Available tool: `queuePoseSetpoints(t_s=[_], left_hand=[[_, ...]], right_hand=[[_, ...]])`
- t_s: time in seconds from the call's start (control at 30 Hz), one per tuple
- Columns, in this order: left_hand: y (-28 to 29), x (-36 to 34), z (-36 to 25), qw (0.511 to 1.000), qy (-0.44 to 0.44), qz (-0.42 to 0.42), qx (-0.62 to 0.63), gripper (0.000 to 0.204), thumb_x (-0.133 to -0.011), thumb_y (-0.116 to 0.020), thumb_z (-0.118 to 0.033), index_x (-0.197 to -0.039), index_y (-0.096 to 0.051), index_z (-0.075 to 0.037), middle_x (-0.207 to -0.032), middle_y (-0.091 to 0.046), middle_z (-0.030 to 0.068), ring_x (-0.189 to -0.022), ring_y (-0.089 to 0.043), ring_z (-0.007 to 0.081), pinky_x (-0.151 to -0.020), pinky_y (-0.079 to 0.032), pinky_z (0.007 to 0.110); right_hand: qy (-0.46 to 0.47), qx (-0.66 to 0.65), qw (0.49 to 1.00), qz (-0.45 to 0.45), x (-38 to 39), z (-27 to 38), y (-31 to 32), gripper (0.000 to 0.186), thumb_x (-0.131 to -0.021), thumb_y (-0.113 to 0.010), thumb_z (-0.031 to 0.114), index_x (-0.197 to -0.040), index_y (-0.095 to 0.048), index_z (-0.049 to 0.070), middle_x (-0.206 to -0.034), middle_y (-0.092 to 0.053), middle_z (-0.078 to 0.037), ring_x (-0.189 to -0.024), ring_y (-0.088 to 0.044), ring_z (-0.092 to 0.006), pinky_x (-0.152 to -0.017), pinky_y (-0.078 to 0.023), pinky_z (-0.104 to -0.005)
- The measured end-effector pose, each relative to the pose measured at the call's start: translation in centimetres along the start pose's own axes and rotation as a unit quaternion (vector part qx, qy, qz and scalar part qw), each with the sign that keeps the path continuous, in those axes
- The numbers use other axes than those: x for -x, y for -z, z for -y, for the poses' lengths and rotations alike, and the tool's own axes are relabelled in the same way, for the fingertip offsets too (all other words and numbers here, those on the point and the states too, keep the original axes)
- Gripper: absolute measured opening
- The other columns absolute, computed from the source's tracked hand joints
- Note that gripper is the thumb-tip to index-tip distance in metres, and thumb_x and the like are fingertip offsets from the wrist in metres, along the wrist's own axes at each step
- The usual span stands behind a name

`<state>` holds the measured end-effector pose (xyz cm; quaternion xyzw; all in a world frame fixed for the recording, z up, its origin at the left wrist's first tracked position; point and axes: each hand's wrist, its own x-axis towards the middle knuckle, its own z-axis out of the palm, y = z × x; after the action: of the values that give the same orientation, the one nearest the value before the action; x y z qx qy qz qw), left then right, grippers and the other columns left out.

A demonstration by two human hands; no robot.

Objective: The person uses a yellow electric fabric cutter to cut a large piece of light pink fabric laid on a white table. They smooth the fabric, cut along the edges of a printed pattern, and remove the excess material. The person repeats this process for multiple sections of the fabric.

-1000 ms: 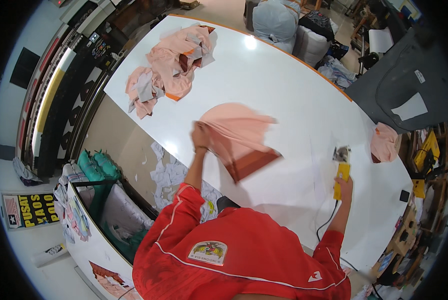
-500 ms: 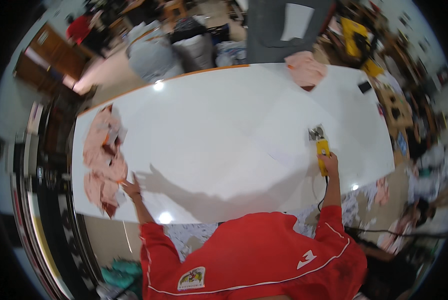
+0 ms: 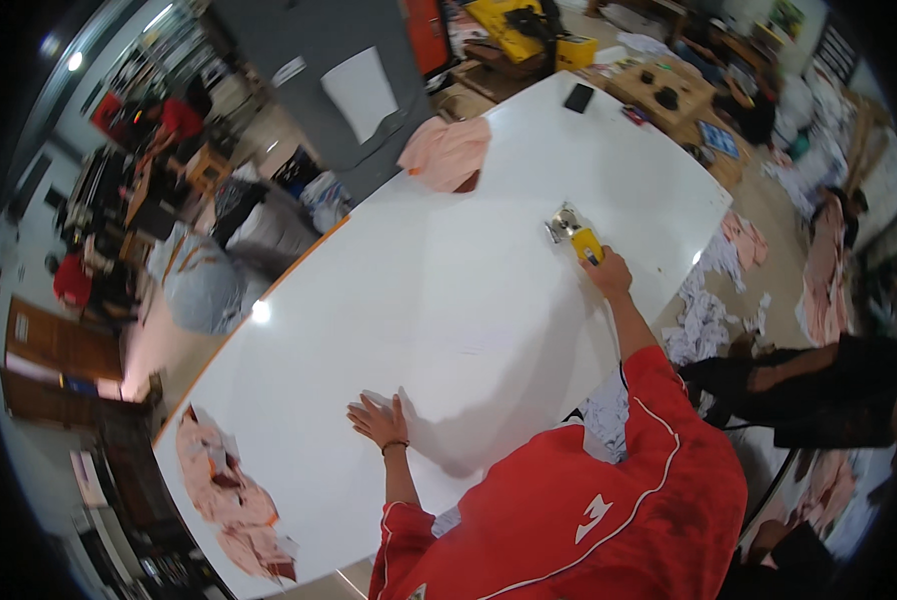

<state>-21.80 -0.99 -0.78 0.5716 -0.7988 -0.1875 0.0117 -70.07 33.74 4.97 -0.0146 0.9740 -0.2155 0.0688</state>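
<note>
My right hand [image 3: 608,273] is closed round the yellow body of an electric rotary fabric cutter [image 3: 588,244]. Its round metal blade end points away from me and rests on the white tabletop [image 3: 439,290]. Over the middle-near part of the table is my left hand [image 3: 377,421], fingers spread and holding nothing; whether its palm touches the surface I cannot tell. Pink fabric pieces [image 3: 231,495] lie crumpled in a row along the table's left end. Another pink fabric stack [image 3: 449,155] lies at the far edge, one corner dark reddish-brown.
A black phone [image 3: 579,97] lies near the table's far right corner. Stuffed grey sacks [image 3: 201,280] stand beyond the far edge. White fabric scraps [image 3: 702,315] litter the floor at right, near a person in dark clothing [image 3: 829,390]. A wooden bench [image 3: 669,90] stands beyond the right end.
My view has turned to the right. My left hand has left the pink pieces and come inward over bare tabletop. The cutter, still in my right hand, now points more toward the far left.
</note>
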Motion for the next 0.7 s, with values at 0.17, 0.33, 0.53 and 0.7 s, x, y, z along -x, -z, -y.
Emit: queuePoseSetpoints(t_s=[0.17, 0.33, 0.53, 0.7], left_hand=[[-3.0, -0.5, -8.4, 0.993, -0.108, 0.046, -0.022, 0.097, -0.097, -0.058, -0.069, -0.168, -0.024, -0.012, -0.173, -0.01, 0.0309, -0.161, -0.002, 0.0505, -0.128, -0.007, 0.065], [-6.9, 2.7, -15.1, 0.953, -0.296, 0.062, -0.016, 0.081, -0.095, -0.07, -0.052, -0.158, -0.045, -0.008, -0.171, -0.019, 0.0285, -0.16, -0.009, 0.0477, -0.128, -0.01, 0.065], [-8.3, 9.6, -19.7, 0.87, -0.486, 0.064, 0.049, 0.045, -0.093, -0.076, -0.028, -0.131, -0.069, -0.005, -0.149, -0.054, 0.0205, -0.144, -0.042, 0.0438, -0.119, -0.034, 0.058], [-9.1, 11.3, -20.6, 0.841, -0.511, 0.157, 0.079, 0.03, -0.092, -0.076, -0.019, -0.12, -0.074, -0.009, -0.139, -0.063, 0.0106, -0.132, -0.053, 0.0363, -0.109, -0.044, 0.051]], right_hand=[[-0.023, 0.002, 1.0, 0.021, -3.8, -0.2, 1.0, 0.067, -0.084, -0.077, 0.058, -0.135, -0.063, 0.017, -0.121, -0.071, -0.014, -0.116, -0.07, -0.035, -0.093, -0.057, -0.051], [-0.018, 0.002, 1.0, 0.017, -8.1, -0.4, 1.7, 0.07, -0.081, -0.08, 0.055, -0.139, -0.063, 0.019, -0.122, -0.071, -0.013, -0.116, -0.07, -0.0324, -0.093, -0.058, -0.0476], [-0.021, -0.014, 0.999, 0.032, -14.3, 0.9, 2.5, 0.074, -0.08, -0.081, 0.054, -0.143, -0.062, 0.02, -0.124, -0.071, -0.012, -0.118, -0.069, -0.0327, -0.094, -0.059, -0.0476], [-0.011, 0.001, 0.999, 0.039, -20.9, 1.6, 2.8, 0.073, -0.081, -0.081, 0.054, -0.144, -0.062, 0.021, -0.124, -0.07, -0.012, -0.119, -0.069, -0.0328, -0.094, -0.059, -0.0474]])
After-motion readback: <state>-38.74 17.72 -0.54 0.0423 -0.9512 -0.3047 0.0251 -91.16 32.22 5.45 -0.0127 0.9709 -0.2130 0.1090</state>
